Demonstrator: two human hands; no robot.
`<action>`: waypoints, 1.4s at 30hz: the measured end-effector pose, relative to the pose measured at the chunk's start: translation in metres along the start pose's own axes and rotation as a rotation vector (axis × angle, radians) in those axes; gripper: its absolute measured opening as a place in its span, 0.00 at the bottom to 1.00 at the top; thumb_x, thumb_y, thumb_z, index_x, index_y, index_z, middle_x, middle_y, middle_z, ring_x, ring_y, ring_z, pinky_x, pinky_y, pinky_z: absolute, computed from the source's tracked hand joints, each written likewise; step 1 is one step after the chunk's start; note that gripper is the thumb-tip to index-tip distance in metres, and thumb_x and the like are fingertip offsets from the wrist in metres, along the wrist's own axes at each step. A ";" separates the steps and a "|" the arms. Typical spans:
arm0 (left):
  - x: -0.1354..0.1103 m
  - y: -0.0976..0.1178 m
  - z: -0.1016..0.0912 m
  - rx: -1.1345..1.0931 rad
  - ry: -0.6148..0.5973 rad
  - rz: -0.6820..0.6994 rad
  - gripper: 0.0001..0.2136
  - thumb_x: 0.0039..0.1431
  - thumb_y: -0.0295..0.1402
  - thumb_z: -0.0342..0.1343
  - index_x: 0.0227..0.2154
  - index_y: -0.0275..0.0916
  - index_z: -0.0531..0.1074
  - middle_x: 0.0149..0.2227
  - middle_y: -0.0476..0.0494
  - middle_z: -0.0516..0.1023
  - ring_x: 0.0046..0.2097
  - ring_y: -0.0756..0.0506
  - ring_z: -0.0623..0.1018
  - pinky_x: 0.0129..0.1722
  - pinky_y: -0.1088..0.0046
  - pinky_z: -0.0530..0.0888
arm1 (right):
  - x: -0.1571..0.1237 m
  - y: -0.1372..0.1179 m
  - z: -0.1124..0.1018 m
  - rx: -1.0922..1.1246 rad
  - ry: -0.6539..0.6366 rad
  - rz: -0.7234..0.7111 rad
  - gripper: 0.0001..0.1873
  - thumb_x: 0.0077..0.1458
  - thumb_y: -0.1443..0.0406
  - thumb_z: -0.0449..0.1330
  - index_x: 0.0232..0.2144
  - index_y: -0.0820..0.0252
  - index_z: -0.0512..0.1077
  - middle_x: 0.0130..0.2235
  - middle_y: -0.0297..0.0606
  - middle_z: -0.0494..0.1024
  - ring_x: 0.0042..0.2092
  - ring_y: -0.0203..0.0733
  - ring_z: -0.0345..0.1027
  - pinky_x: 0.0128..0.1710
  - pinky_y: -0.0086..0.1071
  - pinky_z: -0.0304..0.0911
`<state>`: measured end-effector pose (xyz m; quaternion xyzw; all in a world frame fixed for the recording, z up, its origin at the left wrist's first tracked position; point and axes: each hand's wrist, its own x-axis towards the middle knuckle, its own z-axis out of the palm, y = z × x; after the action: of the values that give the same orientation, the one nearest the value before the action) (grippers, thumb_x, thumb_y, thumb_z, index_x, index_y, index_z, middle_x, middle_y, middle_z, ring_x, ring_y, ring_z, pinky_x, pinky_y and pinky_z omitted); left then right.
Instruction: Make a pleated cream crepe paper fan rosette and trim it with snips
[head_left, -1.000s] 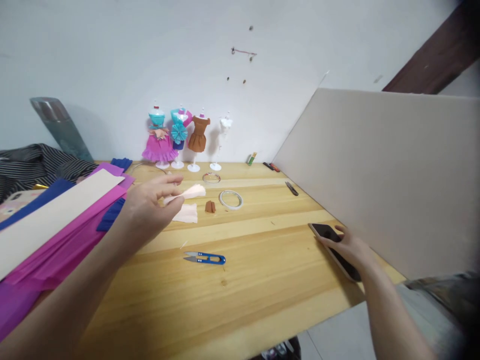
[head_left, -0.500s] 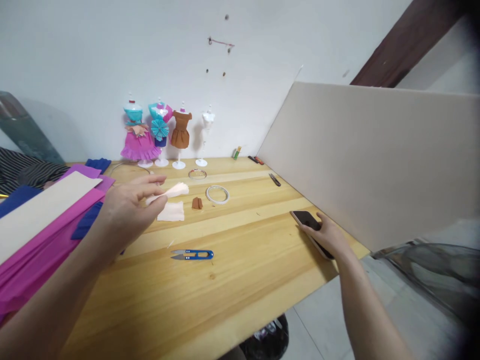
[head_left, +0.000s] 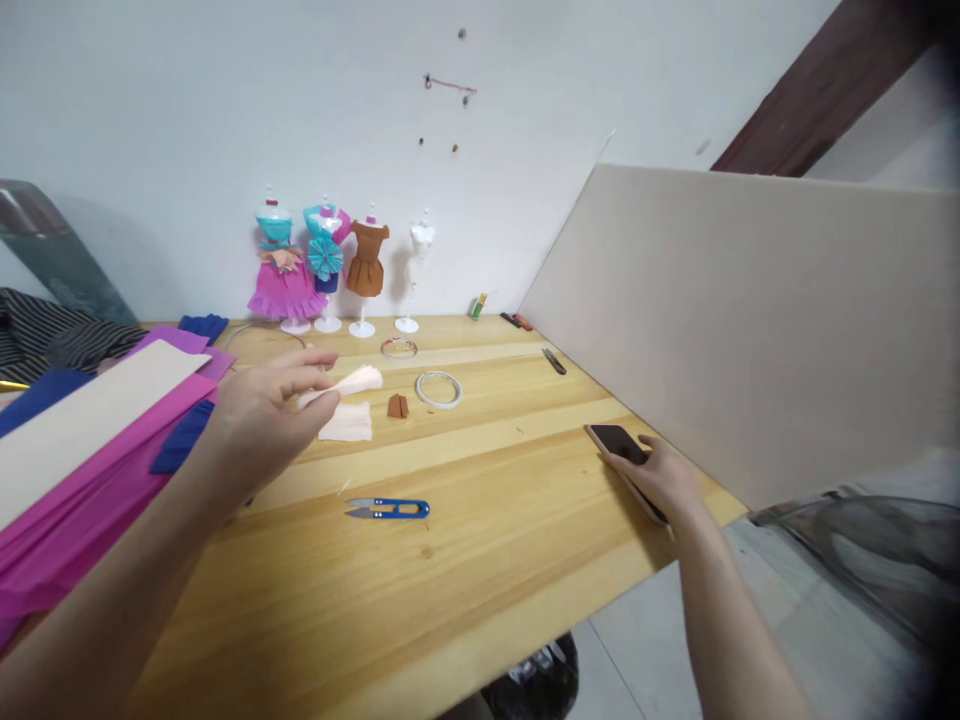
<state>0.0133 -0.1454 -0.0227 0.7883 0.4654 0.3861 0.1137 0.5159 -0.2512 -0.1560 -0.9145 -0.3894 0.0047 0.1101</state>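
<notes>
Peach paper strip in left hand, crosswise, tip rightward

The table is honey-yellow wood with darker grain, carrying blue-handled snips, a black phone, a pale peach paper piece and a brown scrap. The paper sheets are magenta, purple and navy (one strip cream), and the cloth is black with thin pale stripes.
</notes>
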 end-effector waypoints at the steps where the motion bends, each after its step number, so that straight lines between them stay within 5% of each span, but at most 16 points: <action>1: 0.000 0.001 0.000 -0.007 -0.003 0.002 0.11 0.51 0.37 0.51 0.26 0.40 0.78 0.47 0.38 0.79 0.47 0.39 0.78 0.50 0.60 0.72 | -0.001 -0.001 0.000 -0.005 0.009 -0.004 0.45 0.46 0.45 0.57 0.57 0.73 0.61 0.49 0.61 0.74 0.50 0.61 0.69 0.43 0.42 0.64; 6: -0.003 0.003 -0.003 -0.026 -0.015 0.011 0.10 0.52 0.34 0.52 0.26 0.39 0.78 0.48 0.39 0.78 0.47 0.39 0.78 0.49 0.60 0.72 | -0.001 -0.004 0.002 -0.039 0.005 -0.017 0.46 0.46 0.47 0.58 0.58 0.75 0.60 0.50 0.64 0.72 0.51 0.64 0.68 0.45 0.46 0.63; 10: -0.004 0.002 -0.003 -0.055 -0.012 0.040 0.09 0.51 0.34 0.53 0.24 0.40 0.77 0.48 0.40 0.79 0.47 0.39 0.78 0.49 0.61 0.72 | -0.006 -0.029 -0.001 0.040 0.182 -0.093 0.38 0.50 0.50 0.57 0.56 0.71 0.63 0.54 0.64 0.69 0.55 0.65 0.63 0.48 0.51 0.62; 13: -0.004 0.003 0.000 -0.064 -0.022 0.047 0.10 0.50 0.34 0.52 0.22 0.41 0.77 0.47 0.40 0.79 0.47 0.39 0.78 0.49 0.62 0.72 | -0.020 -0.075 -0.012 0.352 0.172 -0.342 0.26 0.50 0.55 0.58 0.48 0.64 0.71 0.49 0.54 0.74 0.51 0.57 0.68 0.49 0.48 0.64; 18: -0.004 0.003 0.009 -0.039 -0.072 0.080 0.10 0.50 0.32 0.51 0.21 0.39 0.77 0.47 0.38 0.79 0.46 0.39 0.79 0.48 0.63 0.73 | -0.065 -0.177 -0.047 0.945 -0.094 -0.816 0.13 0.52 0.59 0.61 0.40 0.56 0.75 0.47 0.44 0.76 0.44 0.47 0.74 0.45 0.45 0.68; 22: -0.007 0.002 0.014 -0.047 -0.110 0.201 0.11 0.53 0.30 0.50 0.22 0.38 0.77 0.48 0.37 0.78 0.47 0.41 0.78 0.49 0.65 0.73 | -0.098 -0.247 -0.073 0.995 -0.132 -1.157 0.10 0.54 0.64 0.60 0.40 0.54 0.76 0.47 0.43 0.77 0.50 0.47 0.70 0.51 0.45 0.64; 25: -0.009 0.007 0.011 -0.036 -0.206 0.383 0.11 0.56 0.27 0.49 0.26 0.37 0.77 0.48 0.36 0.77 0.48 0.43 0.77 0.46 0.68 0.74 | -0.108 -0.282 -0.076 1.032 -0.190 -1.285 0.11 0.56 0.66 0.58 0.42 0.53 0.75 0.47 0.40 0.77 0.52 0.44 0.68 0.53 0.44 0.63; 29: -0.011 0.011 0.005 0.008 -0.279 0.498 0.13 0.57 0.22 0.46 0.30 0.37 0.77 0.48 0.37 0.77 0.44 0.45 0.78 0.41 0.72 0.74 | -0.104 -0.296 -0.058 1.023 -0.287 -1.238 0.11 0.55 0.67 0.56 0.41 0.56 0.75 0.46 0.42 0.77 0.50 0.45 0.69 0.47 0.42 0.67; 34: -0.010 0.009 0.006 0.017 -0.247 0.483 0.12 0.57 0.23 0.47 0.30 0.36 0.76 0.49 0.33 0.76 0.46 0.43 0.78 0.42 0.70 0.74 | -0.101 -0.276 -0.039 0.911 -0.393 -1.005 0.14 0.52 0.66 0.60 0.42 0.61 0.74 0.43 0.46 0.77 0.41 0.45 0.73 0.41 0.43 0.69; 39: -0.010 0.011 0.007 -0.156 -0.363 0.531 0.12 0.55 0.20 0.48 0.29 0.37 0.76 0.50 0.38 0.76 0.45 0.45 0.78 0.43 0.72 0.74 | -0.114 -0.277 -0.047 1.221 -0.705 -1.036 0.22 0.53 0.62 0.61 0.52 0.51 0.68 0.55 0.42 0.70 0.50 0.43 0.69 0.47 0.40 0.68; 42: -0.011 0.011 0.005 -0.233 -0.402 0.492 0.12 0.54 0.20 0.50 0.29 0.38 0.77 0.50 0.39 0.76 0.46 0.44 0.78 0.44 0.71 0.73 | -0.117 -0.286 -0.055 1.272 -0.902 -1.053 0.20 0.54 0.61 0.61 0.51 0.50 0.70 0.53 0.40 0.73 0.48 0.42 0.71 0.46 0.39 0.69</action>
<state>0.0209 -0.1598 -0.0258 0.9190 0.1821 0.2896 0.1958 0.2359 -0.1533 -0.0529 -0.3007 -0.6829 0.5198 0.4159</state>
